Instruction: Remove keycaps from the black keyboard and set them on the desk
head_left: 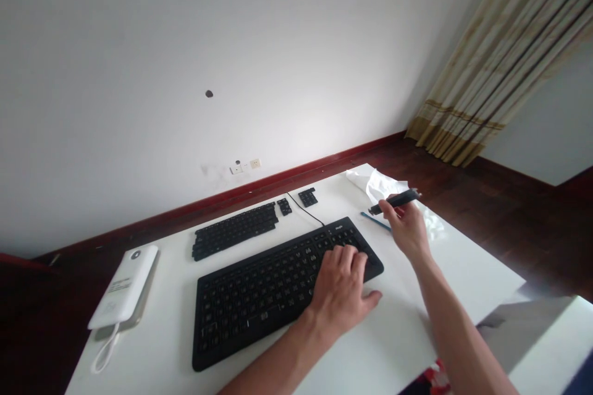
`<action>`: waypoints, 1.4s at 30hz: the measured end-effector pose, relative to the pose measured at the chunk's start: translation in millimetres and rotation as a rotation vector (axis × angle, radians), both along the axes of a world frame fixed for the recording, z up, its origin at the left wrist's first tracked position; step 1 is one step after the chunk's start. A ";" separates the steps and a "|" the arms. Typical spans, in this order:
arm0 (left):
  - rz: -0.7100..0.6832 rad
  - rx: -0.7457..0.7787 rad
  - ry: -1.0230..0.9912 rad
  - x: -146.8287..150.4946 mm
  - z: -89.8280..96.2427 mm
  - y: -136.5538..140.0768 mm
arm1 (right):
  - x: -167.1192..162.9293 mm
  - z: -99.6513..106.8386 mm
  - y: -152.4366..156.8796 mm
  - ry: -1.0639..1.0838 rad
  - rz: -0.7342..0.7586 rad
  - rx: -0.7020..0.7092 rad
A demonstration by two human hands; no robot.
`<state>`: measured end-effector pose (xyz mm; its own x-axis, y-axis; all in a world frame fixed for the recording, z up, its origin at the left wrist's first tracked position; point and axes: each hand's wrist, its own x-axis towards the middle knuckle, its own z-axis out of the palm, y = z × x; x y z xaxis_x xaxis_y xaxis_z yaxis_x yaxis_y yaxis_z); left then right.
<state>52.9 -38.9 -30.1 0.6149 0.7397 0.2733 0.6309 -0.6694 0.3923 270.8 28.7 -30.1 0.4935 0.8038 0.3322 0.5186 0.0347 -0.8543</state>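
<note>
A black keyboard (259, 296), its key positions bearing small cross-like marks, lies at a slant on the white table. My left hand (341, 281) rests on its right end, fingers lying over the number pad area and thumb spread out to the side. Above the table's right part, my right hand (407, 225) grips a slim black bar-shaped tool (393, 200) with small metallic ends. Its exact kind is unclear. Behind the keyboard sit removed black keys, laid out in a large block (236, 231), a small group (284, 207) and a number pad group (308, 197).
A blue stick-like tool (374, 220) lies beneath my right hand, near crumpled white plastic or tissue (377, 185). At the table's left edge, a white power bank (124, 287) with a looped cord rests on another flat object. The keyboard's cable (303, 208) runs toward the wall.
</note>
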 end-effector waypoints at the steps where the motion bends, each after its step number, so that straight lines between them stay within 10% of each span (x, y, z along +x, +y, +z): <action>1: 0.042 -0.007 -0.004 2.7 1.0 4.0 | -3.8 -2.0 -1.8 0.010 -0.013 -0.002; 12: 0.269 -0.045 -0.042 33.7 -11.5 35.7 | -10.1 -11.2 -4.8 0.053 0.087 -0.102; 29: 0.234 -0.055 -0.055 33.9 -13.8 36.2 | -5.6 -21.4 -4.6 0.261 0.416 -0.250; 42: 0.215 0.018 0.021 37.2 -9.3 7.8 | -9.5 -15.7 -9.2 0.018 0.551 -0.241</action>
